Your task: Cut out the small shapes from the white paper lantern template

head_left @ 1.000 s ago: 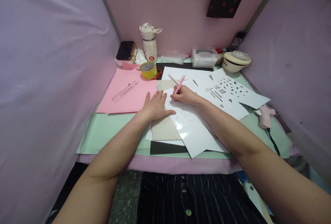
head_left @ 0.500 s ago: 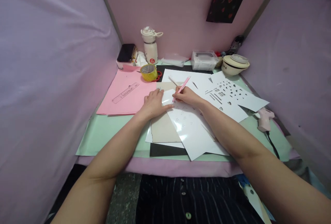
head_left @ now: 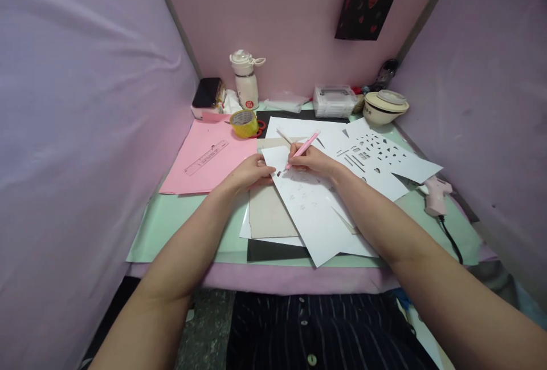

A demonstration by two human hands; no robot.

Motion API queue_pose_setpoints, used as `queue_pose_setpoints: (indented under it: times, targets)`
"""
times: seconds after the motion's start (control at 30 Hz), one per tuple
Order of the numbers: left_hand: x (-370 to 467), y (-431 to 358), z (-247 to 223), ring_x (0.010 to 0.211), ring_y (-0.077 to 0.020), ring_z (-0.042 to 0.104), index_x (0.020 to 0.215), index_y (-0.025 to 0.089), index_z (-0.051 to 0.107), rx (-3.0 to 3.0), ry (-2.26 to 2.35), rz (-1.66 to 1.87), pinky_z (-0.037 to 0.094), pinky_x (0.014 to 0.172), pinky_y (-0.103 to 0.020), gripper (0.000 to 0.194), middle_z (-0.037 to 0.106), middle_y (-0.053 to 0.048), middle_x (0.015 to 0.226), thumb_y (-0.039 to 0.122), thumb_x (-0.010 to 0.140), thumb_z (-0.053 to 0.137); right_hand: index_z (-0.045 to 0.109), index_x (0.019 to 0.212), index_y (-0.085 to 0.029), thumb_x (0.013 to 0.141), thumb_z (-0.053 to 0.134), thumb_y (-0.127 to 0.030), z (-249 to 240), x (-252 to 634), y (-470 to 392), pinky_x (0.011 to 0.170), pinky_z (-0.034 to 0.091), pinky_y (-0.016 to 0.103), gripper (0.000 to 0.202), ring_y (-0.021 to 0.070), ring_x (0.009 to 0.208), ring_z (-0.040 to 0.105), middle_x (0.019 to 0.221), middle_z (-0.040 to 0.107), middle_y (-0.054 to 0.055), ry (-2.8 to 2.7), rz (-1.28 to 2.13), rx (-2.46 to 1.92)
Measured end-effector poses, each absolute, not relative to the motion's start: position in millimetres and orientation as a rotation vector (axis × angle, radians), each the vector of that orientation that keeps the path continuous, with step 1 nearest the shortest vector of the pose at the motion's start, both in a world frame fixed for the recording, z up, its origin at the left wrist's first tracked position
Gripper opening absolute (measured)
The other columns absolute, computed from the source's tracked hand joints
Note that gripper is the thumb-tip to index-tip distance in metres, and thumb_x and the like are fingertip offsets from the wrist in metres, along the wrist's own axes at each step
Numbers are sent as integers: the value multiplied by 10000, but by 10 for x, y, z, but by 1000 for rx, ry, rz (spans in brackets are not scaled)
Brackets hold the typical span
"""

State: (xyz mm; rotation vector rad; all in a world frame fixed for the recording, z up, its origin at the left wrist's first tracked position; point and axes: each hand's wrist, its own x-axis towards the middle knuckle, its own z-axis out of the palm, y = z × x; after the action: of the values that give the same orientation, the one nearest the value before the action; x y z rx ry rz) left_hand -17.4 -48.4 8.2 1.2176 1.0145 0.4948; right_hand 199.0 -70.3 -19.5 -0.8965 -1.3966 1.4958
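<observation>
Right hand (head_left: pixel 311 161) closed round pink pen (head_left: pixel 308 142); left hand (head_left: pixel 247 173) half-curled at edge of sheet (head_left: pixel 316 224), grip unclear. Sheet likely light, floppy, easily creased; take by margins

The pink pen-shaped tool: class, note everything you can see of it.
The slim, straight pink pen-shaped tool looks like plastic, paler at its top end. The right hand grips its lower part, so it slants, top leaning to the right. Its lower end points down at the white sheet; whether the tip touches is too small to tell.
</observation>
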Motion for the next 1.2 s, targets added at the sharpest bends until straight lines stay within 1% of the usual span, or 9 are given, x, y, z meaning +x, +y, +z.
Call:
queue_pose_setpoints:
  times: [0.07,0.13,0.27,0.43,0.67,0.83,0.97,1.07,1.2]
  targets:
    - [-160,-508,94,785,-182,696,1005,95,631,1212,978,445,553,914,-385,249,688,-61,797,88,769,707,522,731,-196,736,782,-275,-192,1989,-707,434,241,209,272,72,480,386,554,536,-31,-1408,1492,-905]
    - [-143,-531,103,851,-185,701,968,90,647,1203,959,435,533,955,-376,208,711,-88,875,75,768,698,527,734,-191,736,782,-260,-192,1987,-707,428,245,203,264,70,478,392,547,535,-33,-1409,1494,-911]
    - [-131,-544,120,884,-169,696,968,98,653,1182,843,495,531,938,-333,225,719,-100,955,58,748,677,526,737,-186,733,777,-244,-215,1995,-686,427,258,192,258,63,464,392,537,547,-36,-1358,1531,-838]
    - [-145,-489,98,756,-169,706,1005,130,630,1110,741,430,571,736,-303,266,724,-83,910,104,742,598,498,711,-195,717,779,-305,-259,2019,-634,413,278,192,302,67,422,391,481,530,-51,-1217,1547,-748]
    - [-13,-513,-116,870,-206,699,1067,115,602,1213,700,639,531,865,-362,434,726,-102,972,158,680,793,510,714,-195,709,787,-304,-270,2014,-620,416,303,199,297,71,424,406,493,550,-40,-1179,1563,-748]
    - [19,-542,-159,935,-239,685,1074,132,584,1405,760,715,529,818,-354,447,725,-102,1019,164,674,779,513,706,-186,705,802,-304,-287,2021,-607,420,311,199,312,69,420,412,487,544,-35,-1170,1564,-742]
    - [-118,-447,-102,803,-210,697,1074,161,565,1514,810,607,530,734,-333,396,729,-57,887,131,702,697,527,707,-191,696,810,-309,-304,2024,-594,433,321,197,306,75,441,427,509,551,-38,-1140,1566,-763]
    - [-267,-328,-36,750,-180,668,936,164,613,1697,1044,875,514,742,-309,212,693,-21,782,138,726,638,544,701,-190,674,813,-304,-309,2020,-592,436,310,196,293,80,446,430,516,563,-33,-1101,1572,-782]
    - [-318,-236,88,889,-185,660,863,178,651,1780,1154,1295,504,854,-306,95,707,-43,894,209,826,569,552,692,-190,665,809,-294,-300,2008,-595,450,299,201,278,82,454,425,521,570,-26,-1091,1592,-777]
